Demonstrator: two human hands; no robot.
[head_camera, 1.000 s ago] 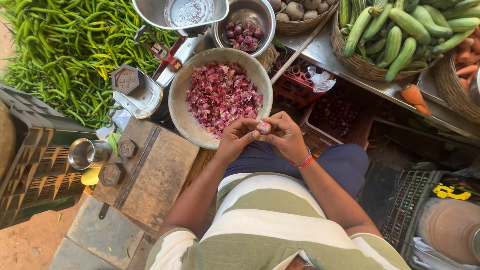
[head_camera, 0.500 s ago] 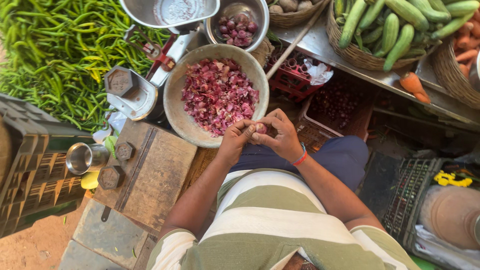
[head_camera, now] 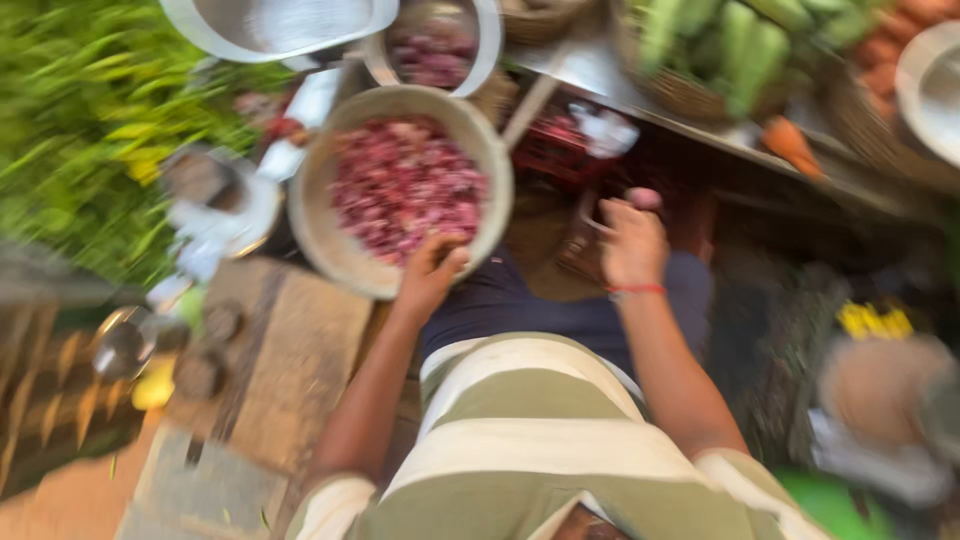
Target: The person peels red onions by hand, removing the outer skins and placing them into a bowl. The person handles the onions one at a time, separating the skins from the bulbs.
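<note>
Head view, blurred: the left hand (head_camera: pixel 432 272) rests loosely curled on the near rim of the bowl of red peelings (head_camera: pixel 330 250); the right hand (head_camera: pixel 632 243), apart, pinches a small peeled onion (head_camera: pixel 643 198) at its fingertips.

Clearance around the two hands, blurred frame

Left hand (head_camera: pixel 432 272) sits at the near rim of the wide bowl (head_camera: pixel 330 240) of red peelings; scale pan (head_camera: pixel 225 205) and wooden block (head_camera: pixel 300 350) crowd its left. Right hand (head_camera: pixel 632 240) holds a small onion (head_camera: pixel 643 197) over the gap before the counter edge (head_camera: pixel 700 135); open lap between the hands; baskets (head_camera: pixel 690 95) block beyond.
</note>
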